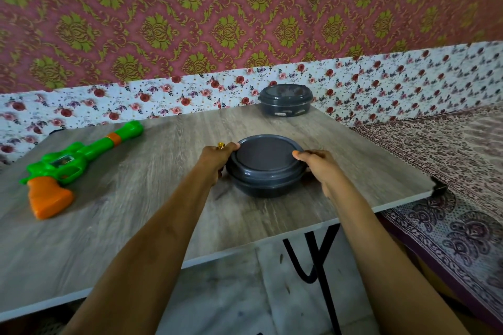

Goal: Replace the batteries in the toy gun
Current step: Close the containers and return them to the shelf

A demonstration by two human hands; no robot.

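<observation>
Step in hand: the near container [265, 179] is judged to be about to be opened, presumably for batteries or a tool. Its contents are not seen.
Left hand [217, 156]: curled round the container's left side, with the thumb laid on the lid [265, 155] edge. A ring [221, 146] is worn.
Right hand [317, 164]: clasped round the right side, thumb tip set on the lid rim.
Toy gun [79, 160]: laid on its side at the left of the table [163, 185], well apart from both hands and untouched. Its battery cover cannot be made out.
Far container [284, 100]: closed, at the table's back edge.
Progress: judged early, as nothing on the gun is opened.
Method: the base is best held down by the fingers while the lid edge is prised up evenly from both sides by the thumbs.
Caution: if the lid is freed with a jerk, small contents could be scattered, so the container should be kept flat on the table.
Next need: the lid should be set aside within reach, away from the gun.
</observation>
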